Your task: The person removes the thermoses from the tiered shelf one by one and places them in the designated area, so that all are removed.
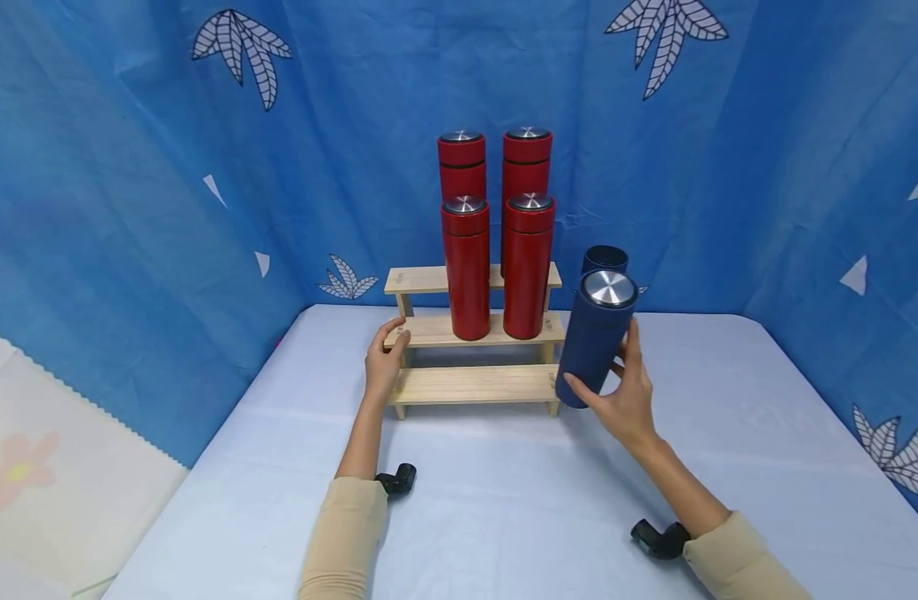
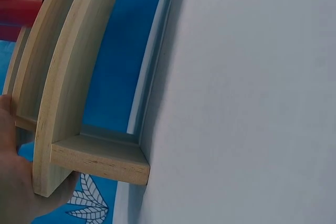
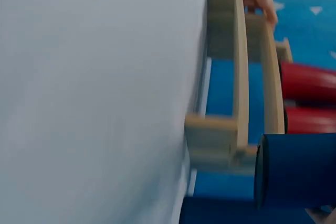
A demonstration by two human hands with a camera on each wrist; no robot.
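Note:
My right hand (image 1: 627, 408) grips a dark blue thermos flask (image 1: 597, 342) with a silver lid top, thumb low on its near side. The flask leans slightly at the right end of a three-tier wooden rack (image 1: 474, 385); in the right wrist view its base (image 3: 261, 171) is off the white table, beside the shelves. At the rack's left end, my left hand (image 1: 383, 358) holds the end of the middle shelf. Two red flasks (image 1: 468, 275) stand upright on the middle tier, and two more red flasks (image 1: 527, 158) on the top tier behind them.
A second dark blue flask (image 1: 605, 257) stands behind the held one, mostly hidden by it. White cloth covers the table (image 1: 504, 517). A blue curtain (image 1: 383, 125) with leaf prints hangs close behind the rack and along both sides.

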